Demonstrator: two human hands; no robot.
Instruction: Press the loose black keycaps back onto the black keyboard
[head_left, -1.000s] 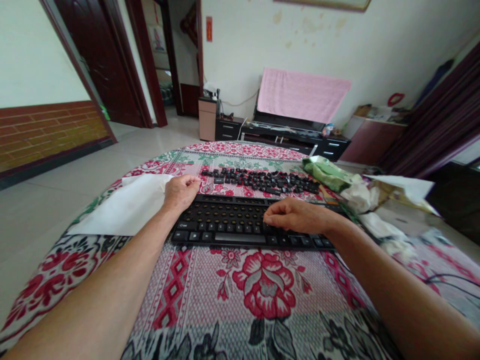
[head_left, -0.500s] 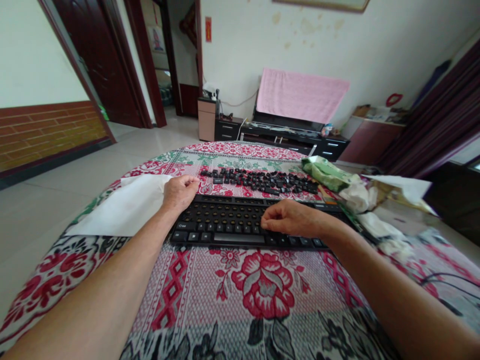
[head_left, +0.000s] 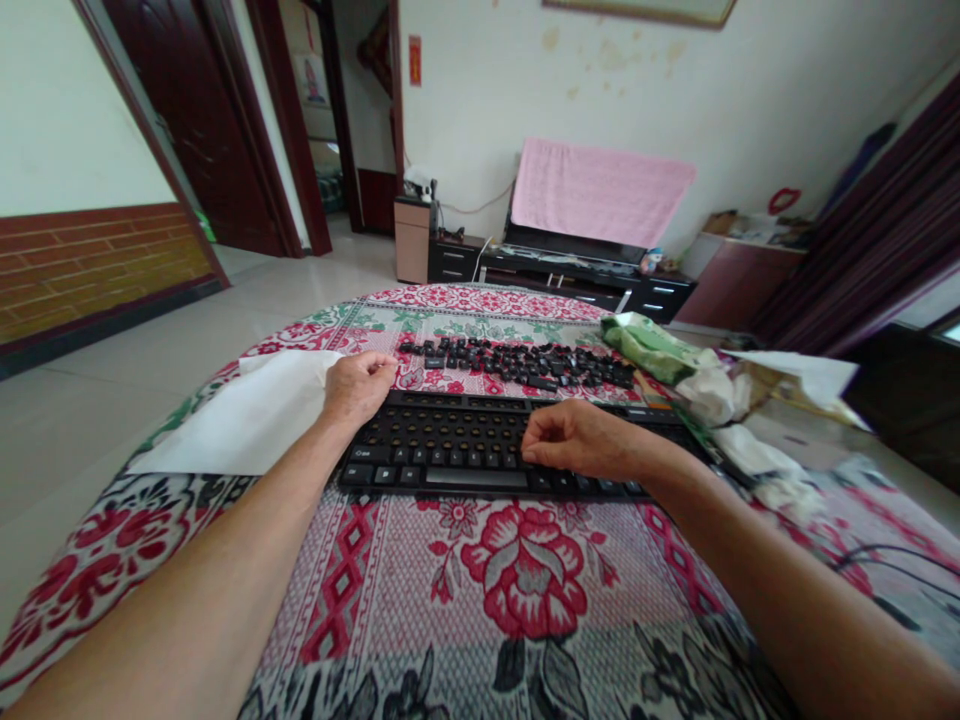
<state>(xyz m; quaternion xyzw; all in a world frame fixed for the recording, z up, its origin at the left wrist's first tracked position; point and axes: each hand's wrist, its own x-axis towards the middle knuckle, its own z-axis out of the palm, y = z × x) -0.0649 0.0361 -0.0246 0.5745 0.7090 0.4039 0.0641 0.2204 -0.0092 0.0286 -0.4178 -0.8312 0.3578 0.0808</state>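
A black keyboard [head_left: 480, 478] lies across the table in front of me, its lower rows fitted with keycaps and bare key sockets showing in the rows above. My right hand [head_left: 570, 436] rests over its middle, fingers pinched at the right end of the lettered row; whatever is between the fingertips is hidden. My left hand [head_left: 360, 388] is by the keyboard's upper left corner, thumb and fingertips pressed together, and I cannot make out anything in them. Loose black keycaps [head_left: 517, 362] lie in a long heap just beyond the keyboard.
White paper [head_left: 240, 415] lies at the left. On the right are a green tissue pack [head_left: 652, 345], crumpled tissues [head_left: 712, 390] and a black cable [head_left: 892, 560]. A flowered cloth [head_left: 525, 570] covers the table. Farther off stands a low cabinet with a pink towel [head_left: 600, 190] above it.
Both hands keep nearly the same pose and place. The whole view has shifted very slightly.
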